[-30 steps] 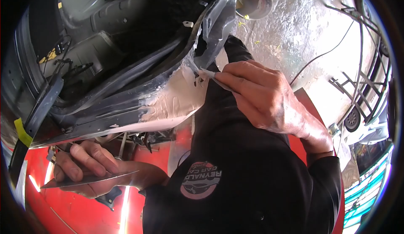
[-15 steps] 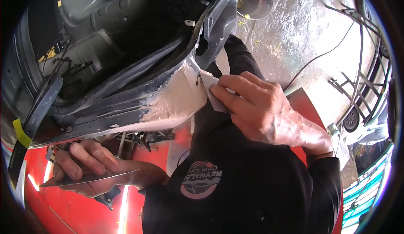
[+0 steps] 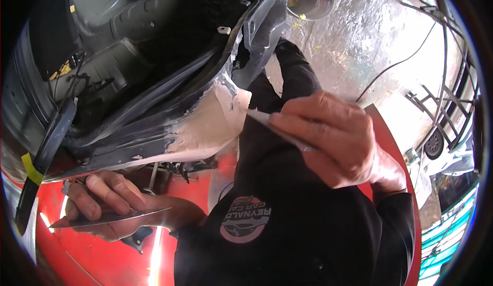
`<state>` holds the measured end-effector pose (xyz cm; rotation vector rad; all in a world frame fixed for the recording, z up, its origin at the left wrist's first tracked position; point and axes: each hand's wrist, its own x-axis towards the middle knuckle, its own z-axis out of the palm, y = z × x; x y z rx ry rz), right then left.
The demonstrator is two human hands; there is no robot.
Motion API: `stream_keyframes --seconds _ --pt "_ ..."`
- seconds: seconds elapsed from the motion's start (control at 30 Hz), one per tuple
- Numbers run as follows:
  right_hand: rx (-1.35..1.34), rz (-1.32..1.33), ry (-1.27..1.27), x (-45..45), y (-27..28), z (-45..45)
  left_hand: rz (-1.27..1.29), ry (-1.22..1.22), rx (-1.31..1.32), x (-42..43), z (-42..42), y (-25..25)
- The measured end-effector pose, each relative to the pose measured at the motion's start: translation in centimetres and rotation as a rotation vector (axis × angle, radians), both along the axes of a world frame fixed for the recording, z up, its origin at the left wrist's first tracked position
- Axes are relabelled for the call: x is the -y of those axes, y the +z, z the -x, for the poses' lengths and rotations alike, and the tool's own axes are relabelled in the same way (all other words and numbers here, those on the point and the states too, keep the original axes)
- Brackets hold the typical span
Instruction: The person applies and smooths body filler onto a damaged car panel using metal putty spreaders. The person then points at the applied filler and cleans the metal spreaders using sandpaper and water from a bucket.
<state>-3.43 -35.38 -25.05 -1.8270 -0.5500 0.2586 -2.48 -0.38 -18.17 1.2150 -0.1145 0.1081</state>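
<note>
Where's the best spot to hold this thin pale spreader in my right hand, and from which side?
Probably pinch the spreader by its rear part between thumb and fingers, with your right hand coming from the right, away from the pinkish-coated panel. It looks thin and flat, nearly edge-on here, and its front end points toward the panel, so leave that end free.

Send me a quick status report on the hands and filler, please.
Right hand gripping spreader, tip by beige filler. Left hand holding thin plate. Filler coats part of car body; no obstruction visible.
</note>
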Motion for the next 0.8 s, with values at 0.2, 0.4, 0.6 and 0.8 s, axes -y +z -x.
stream_keyframes --seconds 0.2,0.4,0.6,0.8 --pt "-0.251 0.011 -0.103 1.8 -2.7 0.4 -0.044 0.034 -0.025 1.4 -0.4 0.5" --pt "-0.867 -0.369 -0.307 2.7 -7.8 3.3 -0.158 0.117 -0.126 4.5 -1.3 1.3" --pt "-1.24 -0.821 -0.387 0.8 -12.6 6.7 -0.164 0.068 -0.168 8.4 -2.4 0.6" --pt "-1.171 -0.969 -0.318 1.7 -13.6 6.9 -0.208 -0.016 -0.233 10.8 -2.8 -0.2"
